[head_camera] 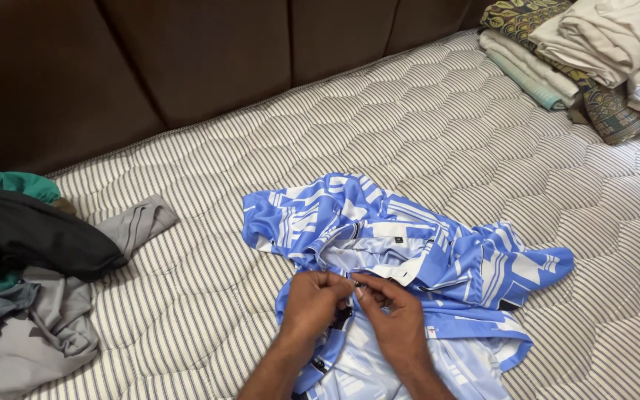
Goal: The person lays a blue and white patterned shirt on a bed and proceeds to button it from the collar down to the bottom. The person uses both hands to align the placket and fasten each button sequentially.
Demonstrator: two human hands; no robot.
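Observation:
A blue and white patterned shirt (475, 263) lies crumpled on the striped quilted mattress (424, 126), collar toward the far side. My left hand (312, 304) and my right hand (394, 315) meet at the shirt's front opening just below the collar. Both pinch the placket edges between fingertips, around a small button. The shirt's lower part runs out of view beneath my forearms.
A pile of black, grey and green clothes (24, 274) sits at the left edge. Folded towels and patterned fabrics (594, 52) are stacked at the far right corner. A dark brown padded headboard (187, 52) runs along the far side.

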